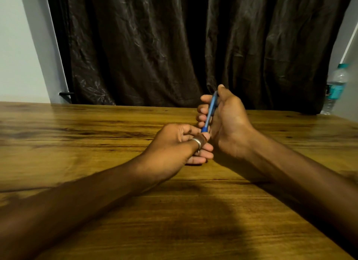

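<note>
A blue pen [210, 112] sits between both hands, above the middle of the wooden tabletop [96, 133]. It is tilted, with its upper end leaning away from the person and a little to the right, and its darker blue lower end pointing down towards the left hand.

The right hand [226, 122] grasps the pen's barrel. Its fingers are curled round the barrel from the far side, the thumb stands up beside the top end, and the palm faces left. The left hand [174, 143] is just beside the right hand, lower and nearer the person. Its fingertips pinch the pen's dark lower end. A silver ring [197, 142] sits on one of its fingers, and the other fingers are loosely curled underneath. Whether either hand touches the tabletop is hard to tell. Both bare forearms reach in from the near edge and cast a broad shadow on the wood.

A dark, creased curtain [155, 46] hangs behind the tabletop. At the far right, beside the curtain's edge, a clear water bottle [336, 87] with a teal label and cap stands upright, well apart from the hands. A pale wall [17, 46] fills the far left.
</note>
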`<state>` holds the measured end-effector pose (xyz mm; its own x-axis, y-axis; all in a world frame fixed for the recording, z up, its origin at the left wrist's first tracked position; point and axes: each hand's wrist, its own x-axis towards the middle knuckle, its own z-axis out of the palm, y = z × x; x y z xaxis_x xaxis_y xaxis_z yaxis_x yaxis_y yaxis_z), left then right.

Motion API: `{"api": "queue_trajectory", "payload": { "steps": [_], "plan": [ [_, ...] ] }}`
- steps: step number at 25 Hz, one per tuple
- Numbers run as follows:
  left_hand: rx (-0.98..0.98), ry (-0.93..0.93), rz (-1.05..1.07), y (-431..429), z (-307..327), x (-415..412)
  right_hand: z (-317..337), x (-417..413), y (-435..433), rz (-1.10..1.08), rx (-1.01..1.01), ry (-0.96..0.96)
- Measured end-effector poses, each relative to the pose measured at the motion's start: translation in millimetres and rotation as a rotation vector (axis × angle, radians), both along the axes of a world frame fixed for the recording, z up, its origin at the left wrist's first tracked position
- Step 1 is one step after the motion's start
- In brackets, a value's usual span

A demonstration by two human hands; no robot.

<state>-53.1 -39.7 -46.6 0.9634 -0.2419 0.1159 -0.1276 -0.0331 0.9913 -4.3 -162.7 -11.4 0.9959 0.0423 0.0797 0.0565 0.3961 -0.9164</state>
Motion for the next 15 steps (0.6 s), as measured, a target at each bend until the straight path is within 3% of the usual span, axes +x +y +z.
{"api": "queue_trajectory", "payload": {
  "steps": [6,12,15],
  "plan": [
    [0.005,-0.019,0.104,13.5,1.0,10.3,-9.6,4.3,0.8,-0.01,-0.322,-0.163],
    [0.008,0.0,0.087,14.9,-3.1,15.2,-14.7,5.4,-3.1,0.009,-0.388,-0.239],
    [0.109,-0.076,0.126,16.3,-2.1,13.3,-15.0,8.0,-4.4,-0.016,-0.367,-0.247]
  ]
}}
